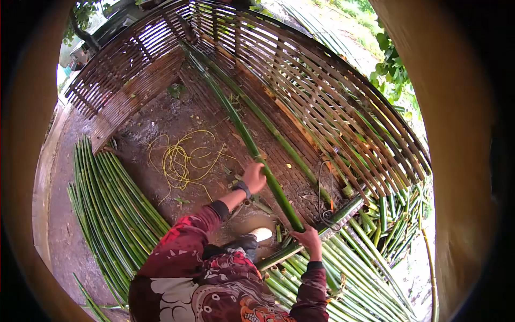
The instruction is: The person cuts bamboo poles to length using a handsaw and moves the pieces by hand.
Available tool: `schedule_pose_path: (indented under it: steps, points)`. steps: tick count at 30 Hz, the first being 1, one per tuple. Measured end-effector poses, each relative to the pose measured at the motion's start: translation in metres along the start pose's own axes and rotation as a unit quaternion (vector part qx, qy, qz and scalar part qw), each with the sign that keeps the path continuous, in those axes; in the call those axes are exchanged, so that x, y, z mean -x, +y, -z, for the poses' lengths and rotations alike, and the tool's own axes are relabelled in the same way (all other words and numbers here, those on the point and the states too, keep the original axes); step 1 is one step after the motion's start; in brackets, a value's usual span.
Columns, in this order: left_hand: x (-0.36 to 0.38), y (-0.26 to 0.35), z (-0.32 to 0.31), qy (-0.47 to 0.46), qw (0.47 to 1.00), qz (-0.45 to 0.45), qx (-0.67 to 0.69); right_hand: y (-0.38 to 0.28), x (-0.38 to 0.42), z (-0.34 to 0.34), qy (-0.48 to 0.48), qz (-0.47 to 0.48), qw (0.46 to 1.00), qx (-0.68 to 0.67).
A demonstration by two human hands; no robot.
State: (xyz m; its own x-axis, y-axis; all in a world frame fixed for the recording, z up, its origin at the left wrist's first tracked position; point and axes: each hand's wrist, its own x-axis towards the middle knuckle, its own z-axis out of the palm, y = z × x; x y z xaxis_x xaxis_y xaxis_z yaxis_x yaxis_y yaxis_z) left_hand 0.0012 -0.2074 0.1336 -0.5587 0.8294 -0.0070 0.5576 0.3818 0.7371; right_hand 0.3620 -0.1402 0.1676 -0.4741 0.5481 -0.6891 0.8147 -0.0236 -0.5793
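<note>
A long green bamboo pole [230, 110] slants from the far corner of a slatted enclosure down to my body. My left hand [254, 178], with a dark watch on its wrist, is closed around the pole partway along it. At the near end, my right hand [309, 240] grips the same pole, its thumb side against the tip. Just below the right hand lies a horizontal bamboo beam [343, 212]. A second green bamboo pole [279, 138] rests to the right of the held one, roughly parallel to it.
Slatted bamboo walls [316, 91] rise at the back and right. A yellow rope [179, 163] lies tangled on the dirt floor. Bundled green bamboo poles [107, 209] lie on the left, and split bamboo strips [348, 263] lie at lower right. A dark cable [320, 188] loops near the beam.
</note>
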Motion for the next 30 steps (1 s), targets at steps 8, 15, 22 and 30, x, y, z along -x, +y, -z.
schedule_pose_path:
  steps: [8, 15, 22, 30]
  points:
    - [-0.006, 0.036, -0.103, -0.149, 0.87, -0.359, -0.303, 0.053, -0.051, 0.006, 0.17, 0.124, 0.977, -0.01]
    - [-0.032, 0.022, -0.159, -0.2, 0.853, -0.354, -0.327, 0.081, -0.064, 0.016, 0.357, 0.119, 0.919, 0.118]
    - [-0.05, -0.012, -0.209, -0.136, 0.861, -0.376, -0.315, 0.146, -0.138, 0.022, 0.384, 0.024, 0.885, 0.261]
    - [-0.055, -0.016, -0.213, -0.143, 0.863, -0.365, -0.318, 0.145, -0.143, 0.075, 0.205, 0.106, 0.892, 0.388]
